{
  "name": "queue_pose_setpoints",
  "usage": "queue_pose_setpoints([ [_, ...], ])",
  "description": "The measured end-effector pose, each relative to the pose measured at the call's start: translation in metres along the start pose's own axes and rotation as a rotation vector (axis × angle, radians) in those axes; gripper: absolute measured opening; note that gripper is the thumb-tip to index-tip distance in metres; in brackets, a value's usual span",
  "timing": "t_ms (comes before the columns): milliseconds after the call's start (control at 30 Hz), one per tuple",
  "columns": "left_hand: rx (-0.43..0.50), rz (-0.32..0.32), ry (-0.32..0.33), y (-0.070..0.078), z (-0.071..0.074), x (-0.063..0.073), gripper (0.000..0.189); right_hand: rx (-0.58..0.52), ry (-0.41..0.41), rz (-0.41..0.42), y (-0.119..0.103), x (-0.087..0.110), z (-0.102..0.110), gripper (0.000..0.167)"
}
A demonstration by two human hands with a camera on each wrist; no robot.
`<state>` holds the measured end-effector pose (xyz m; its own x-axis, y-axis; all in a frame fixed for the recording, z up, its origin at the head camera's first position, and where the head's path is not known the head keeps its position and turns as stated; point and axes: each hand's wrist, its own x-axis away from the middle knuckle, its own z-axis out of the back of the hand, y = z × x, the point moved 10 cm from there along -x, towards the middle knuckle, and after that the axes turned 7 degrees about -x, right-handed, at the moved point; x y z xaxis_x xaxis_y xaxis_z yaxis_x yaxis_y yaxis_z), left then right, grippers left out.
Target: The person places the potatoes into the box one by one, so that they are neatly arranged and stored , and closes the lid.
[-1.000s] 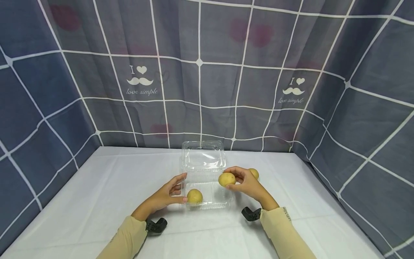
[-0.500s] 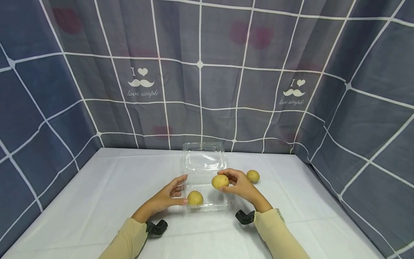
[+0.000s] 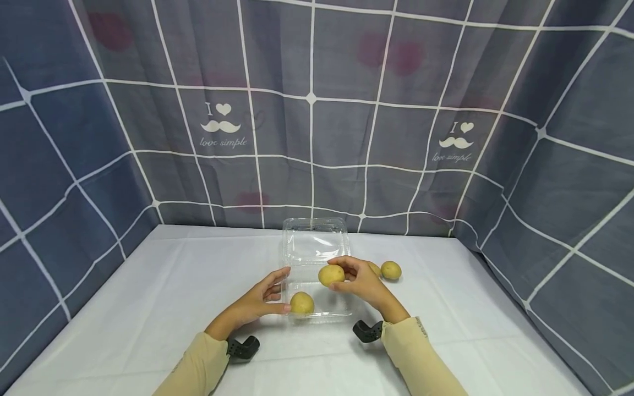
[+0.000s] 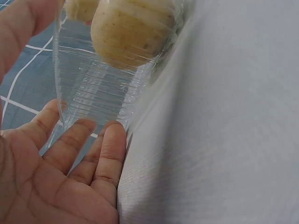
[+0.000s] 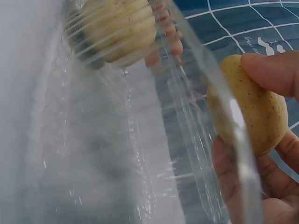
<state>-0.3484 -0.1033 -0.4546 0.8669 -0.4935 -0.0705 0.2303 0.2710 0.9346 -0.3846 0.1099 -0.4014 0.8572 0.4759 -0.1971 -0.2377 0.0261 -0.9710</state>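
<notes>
A clear plastic clamshell container (image 3: 324, 304) stands on the table with its lid (image 3: 317, 242) raised at the back. One potato (image 3: 302, 303) lies in its front left corner. My left hand (image 3: 257, 301) rests at the container's left side, thumb by the front corner; in the left wrist view its extended fingers (image 4: 110, 149) touch the clear wall. My right hand (image 3: 364, 283) holds a second potato (image 3: 331, 275) over the right part of the container. The right wrist view shows this potato (image 5: 252, 107) pinched between thumb and fingers, seen partly through the container's rim.
Two more potatoes lie on the white tablecloth (image 3: 446, 319) right of the container: one in full view (image 3: 391, 270), the other (image 3: 374, 268) partly behind my right hand. A checked curtain (image 3: 277, 126) stands along the back and both sides. Black wrist mounts (image 3: 242, 348) sit below the hands.
My right hand has carried its potato leftward, from the container's right edge to over its inside. The potatoes behind that hand have come into view. The left hand stays at the container.
</notes>
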Motion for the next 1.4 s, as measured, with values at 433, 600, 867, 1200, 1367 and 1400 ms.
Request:
queue_pose_setpoints([
  [433,0.001,0.019,0.013,-0.004,0.001,0.001,0.101,0.0,0.035,-0.016,0.003,-0.007,-0.01,0.056],
  [600,-0.002,0.027,0.014,-0.006,-0.001,0.002,0.101,-0.001,0.035,-0.024,0.007,-0.009,-0.017,0.057],
  [867,0.005,0.031,0.016,-0.007,-0.002,0.004,0.101,0.049,0.064,-0.033,0.015,-0.013,-0.026,0.05],
  [1200,0.001,0.011,0.016,-0.004,-0.002,0.002,0.1,0.097,0.072,-0.041,0.017,-0.017,-0.033,0.049],
  [1367,-0.003,0.0,0.017,-0.003,0.0,0.002,0.1,0.099,0.086,-0.054,0.017,-0.021,-0.037,0.047],
  [1400,-0.004,-0.001,0.016,-0.003,0.001,0.002,0.1,0.095,0.094,-0.057,0.018,-0.022,-0.037,0.046],
])
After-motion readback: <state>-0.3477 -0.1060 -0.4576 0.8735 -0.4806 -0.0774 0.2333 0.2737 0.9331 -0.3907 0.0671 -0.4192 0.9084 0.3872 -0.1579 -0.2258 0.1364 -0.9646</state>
